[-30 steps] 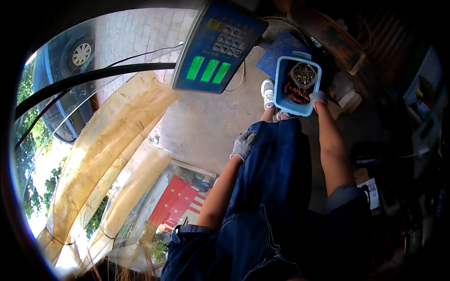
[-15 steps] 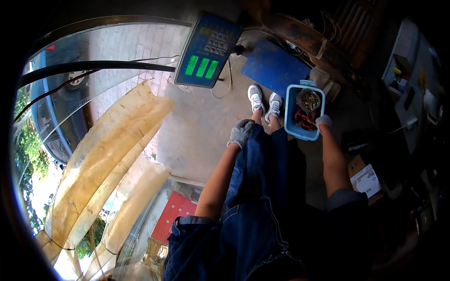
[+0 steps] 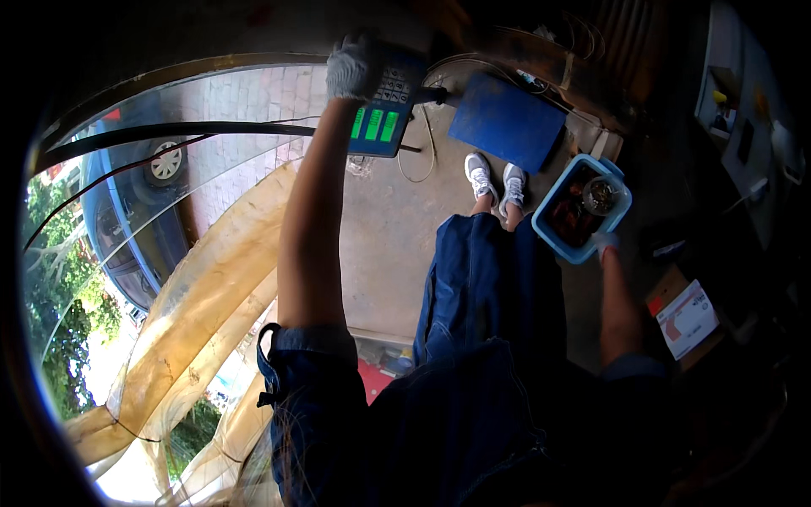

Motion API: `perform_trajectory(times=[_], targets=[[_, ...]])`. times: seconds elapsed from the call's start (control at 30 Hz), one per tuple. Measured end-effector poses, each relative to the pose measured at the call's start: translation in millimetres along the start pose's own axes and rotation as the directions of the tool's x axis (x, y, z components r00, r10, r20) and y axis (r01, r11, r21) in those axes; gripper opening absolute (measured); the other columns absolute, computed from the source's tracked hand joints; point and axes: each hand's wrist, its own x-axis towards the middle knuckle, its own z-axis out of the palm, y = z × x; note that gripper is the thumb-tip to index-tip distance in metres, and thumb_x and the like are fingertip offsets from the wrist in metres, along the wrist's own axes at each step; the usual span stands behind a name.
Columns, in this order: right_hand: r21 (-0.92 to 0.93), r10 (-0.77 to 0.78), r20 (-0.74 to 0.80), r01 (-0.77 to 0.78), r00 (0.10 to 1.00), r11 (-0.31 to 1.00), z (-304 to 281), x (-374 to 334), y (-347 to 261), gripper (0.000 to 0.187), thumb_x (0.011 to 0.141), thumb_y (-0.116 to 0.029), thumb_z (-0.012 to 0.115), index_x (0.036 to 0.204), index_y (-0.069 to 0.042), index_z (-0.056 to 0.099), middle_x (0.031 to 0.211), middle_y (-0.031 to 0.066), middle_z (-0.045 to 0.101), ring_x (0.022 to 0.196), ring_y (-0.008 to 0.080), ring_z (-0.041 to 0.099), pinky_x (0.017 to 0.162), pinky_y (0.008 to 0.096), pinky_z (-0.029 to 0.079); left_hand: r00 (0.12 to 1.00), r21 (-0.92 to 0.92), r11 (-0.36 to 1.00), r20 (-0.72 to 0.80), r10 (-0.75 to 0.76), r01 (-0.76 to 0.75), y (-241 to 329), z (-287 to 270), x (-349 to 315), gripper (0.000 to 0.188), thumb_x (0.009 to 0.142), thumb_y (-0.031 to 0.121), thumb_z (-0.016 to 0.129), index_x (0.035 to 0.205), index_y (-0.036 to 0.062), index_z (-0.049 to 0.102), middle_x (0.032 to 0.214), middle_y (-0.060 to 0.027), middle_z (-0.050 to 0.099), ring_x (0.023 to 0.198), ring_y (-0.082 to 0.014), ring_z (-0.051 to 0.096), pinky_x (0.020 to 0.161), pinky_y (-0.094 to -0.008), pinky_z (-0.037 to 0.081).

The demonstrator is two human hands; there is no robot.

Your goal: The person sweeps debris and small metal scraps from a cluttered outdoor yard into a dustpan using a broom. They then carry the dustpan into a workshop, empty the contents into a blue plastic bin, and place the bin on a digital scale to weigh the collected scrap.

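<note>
My left hand [image 3: 353,71], in a grey knit glove, is raised to the far left and lies over the keypad side of a scale's display panel [image 3: 378,139] with lit green readouts. Its fingertips are lost in shadow, so their pose is unclear. My right hand [image 3: 605,243], also gloved, grips the near right rim of a light blue plastic basin [image 3: 553,240]. Inside the basin are dark reddish pieces [image 3: 568,221] and a small round clear container [image 3: 601,196] of small bits. Whether the basin rests on anything is hidden.
A blue scale platform [image 3: 507,122] lies beyond my shoes [image 3: 479,176]. An open carton [image 3: 686,319] stands at right, near a grey table [image 3: 743,127] with small items. Yellowed plastic sheeting [image 3: 211,245] hangs at left; a blue vehicle [image 3: 127,228] shows through the glass.
My left hand has gone from beside my thigh up to the display panel. The basin has turned clockwise and shifted right, with my right hand still at its rim. The view has shifted too.
</note>
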Motion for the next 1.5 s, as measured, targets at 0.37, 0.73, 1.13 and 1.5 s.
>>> perform_trajectory(times=[0.37,0.73,1.13,1.5], targets=[[0.867,0.190,0.264,-0.319,0.946,0.384,48,-55,18,0.040,0.077,-0.014,0.066,0.115,-0.013,0.053,0.114,0.0055,0.056,0.104,0.0227,0.053,0.090,0.0417,0.043,0.947,0.106,0.988,0.312,0.076,-0.114,-60,63,38,0.040,0.091,0.045,0.045,0.121,0.0211,0.058,0.122,-0.0107,0.058,0.112,-0.0308,0.054,0.096,-0.0378,0.041],[0.926,0.167,0.376,-0.373,0.912,-0.051,63,-79,43,0.042,0.083,-0.013,0.063,0.122,-0.018,0.048,0.125,0.0055,0.048,0.118,0.0249,0.045,0.095,0.0422,0.044,0.941,0.104,0.969,0.279,0.190,-0.226,-82,81,38,0.034,0.091,0.027,0.044,0.122,0.0197,0.055,0.121,-0.0126,0.057,0.111,-0.0315,0.054,0.096,-0.0398,0.041],[0.957,0.236,0.286,-0.266,0.929,-0.112,64,-107,46,0.040,0.081,-0.011,0.064,0.118,-0.016,0.050,0.119,0.0091,0.052,0.109,0.0266,0.052,0.091,0.0448,0.048,0.794,0.052,0.997,0.608,0.010,-0.053,-25,50,72,0.045,0.091,0.044,0.042,0.109,0.0087,0.064,0.114,-0.0165,0.060,0.104,-0.0334,0.056,0.093,-0.0391,0.040],[0.990,0.331,0.107,-0.130,0.937,0.049,43,-180,-18,0.045,0.077,-0.011,0.069,0.119,-0.012,0.052,0.117,0.0087,0.055,0.106,0.0247,0.054,0.086,0.0415,0.048,0.682,0.072,0.937,0.705,0.194,-0.341,2,52,80,0.045,0.092,0.046,0.037,0.097,0.0131,0.067,0.101,-0.0127,0.065,0.094,-0.0312,0.061,0.086,-0.0397,0.045]])
